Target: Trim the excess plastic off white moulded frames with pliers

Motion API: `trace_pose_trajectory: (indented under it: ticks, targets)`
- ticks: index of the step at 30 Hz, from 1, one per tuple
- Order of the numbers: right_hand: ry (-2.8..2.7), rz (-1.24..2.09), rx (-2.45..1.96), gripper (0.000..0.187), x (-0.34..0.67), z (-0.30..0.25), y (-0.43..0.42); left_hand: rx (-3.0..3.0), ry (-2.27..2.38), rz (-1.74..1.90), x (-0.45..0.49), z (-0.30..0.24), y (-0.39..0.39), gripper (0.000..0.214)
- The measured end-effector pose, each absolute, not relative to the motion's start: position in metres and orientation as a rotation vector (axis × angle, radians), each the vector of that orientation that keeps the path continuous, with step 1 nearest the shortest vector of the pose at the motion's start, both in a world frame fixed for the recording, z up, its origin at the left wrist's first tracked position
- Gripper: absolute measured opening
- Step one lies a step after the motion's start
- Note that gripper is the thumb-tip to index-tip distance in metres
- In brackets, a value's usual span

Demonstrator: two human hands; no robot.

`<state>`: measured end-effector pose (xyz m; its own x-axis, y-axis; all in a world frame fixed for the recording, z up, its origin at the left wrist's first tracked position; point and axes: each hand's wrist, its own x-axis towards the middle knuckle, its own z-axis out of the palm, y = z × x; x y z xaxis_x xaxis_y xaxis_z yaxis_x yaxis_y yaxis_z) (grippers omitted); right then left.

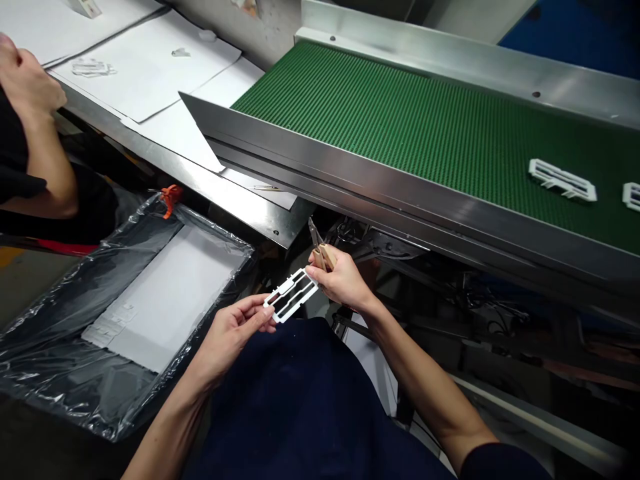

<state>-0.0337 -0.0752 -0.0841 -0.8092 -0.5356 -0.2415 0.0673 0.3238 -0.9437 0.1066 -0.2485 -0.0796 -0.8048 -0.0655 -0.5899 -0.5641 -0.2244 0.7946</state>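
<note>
Head view: left hand (pixel 233 343) clamped on a white plastic lattice part (pixel 291 295); right hand (pixel 341 279) clamped on tan-handled nippers (pixel 324 257), touching the part's right end, near a green conveyor belt (pixel 400 133).

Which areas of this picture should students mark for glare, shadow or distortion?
In the head view, glare streaks the stainless conveyor wall, creases shine on the plastic sheeting; the machinery under the belt sinks into deep shadow; the white plastic frame in the left hand looks sharp; the wide lens seems to stretch the forearms toward the lower corners.
</note>
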Motion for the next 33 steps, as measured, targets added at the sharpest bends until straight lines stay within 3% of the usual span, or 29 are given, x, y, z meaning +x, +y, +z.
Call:
trace_pose_trajectory:
  ticks: [14, 23, 33]
  targets:
    - [2.123, -1.580, -0.349, 0.014, -0.023, -0.093, -0.073, -0.865, 1.811, 2.069, 0.117, -0.091, -0.246, 0.027]
    - [2.133, -1.575, -0.324, 0.013, -0.014, -0.098, -0.073, -0.724, 2.731, 1.860, 0.121, -0.084, -0.246, 0.011]
    - [2.096, -1.652, -0.240, 0.015, -0.007, -0.105, -0.073, -0.853, 2.129, 1.966, 0.125, -0.093, -0.251, 0.029]
